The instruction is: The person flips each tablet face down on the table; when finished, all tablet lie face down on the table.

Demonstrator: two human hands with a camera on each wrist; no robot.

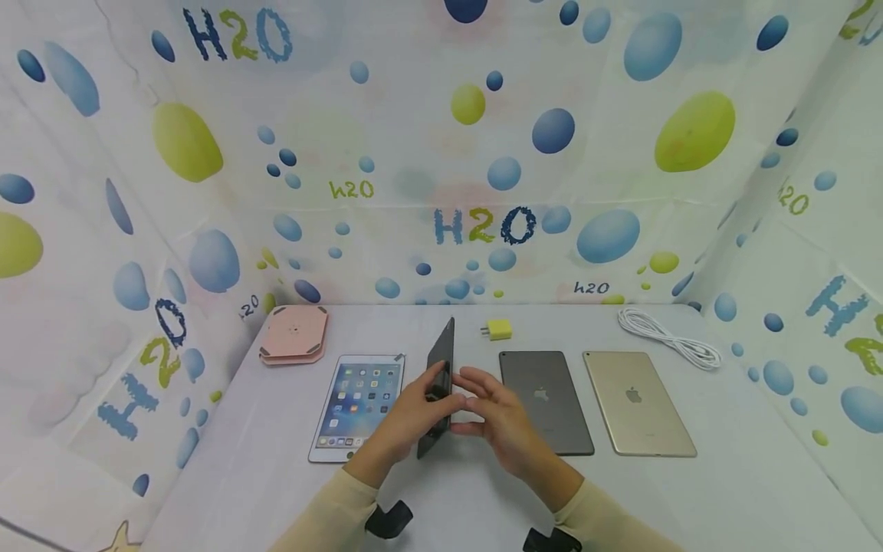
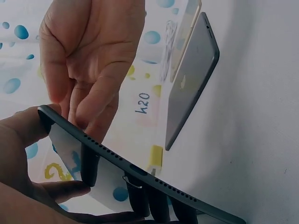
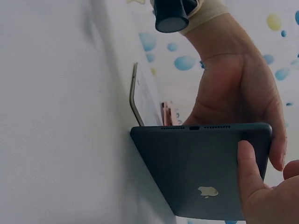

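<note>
A dark grey tablet [image 1: 441,383] stands on its long edge, its back with a pale apple logo turned to the right, as the right wrist view shows. My left hand [image 1: 408,410] grips it, the thumb at its upper edge and the fingers along the glossy screen side, where they are mirrored [image 2: 140,203]. My right hand [image 1: 507,422] touches the back of this tablet with fairly straight fingers, one fingertip [image 3: 246,151] lying near its upper edge. Close to the left hand lies a white tablet [image 1: 362,399] with its screen lit. A second grey tablet [image 1: 545,402] lies back up beside the right hand.
A gold tablet [image 1: 638,402] lies back up farther right. Behind them sit a yellow charger plug [image 1: 498,330] and a coiled white cable [image 1: 669,337]. A flat pink square object [image 1: 295,333] is at the back left. Patterned curtains [image 1: 414,153] enclose the white table [image 1: 745,475].
</note>
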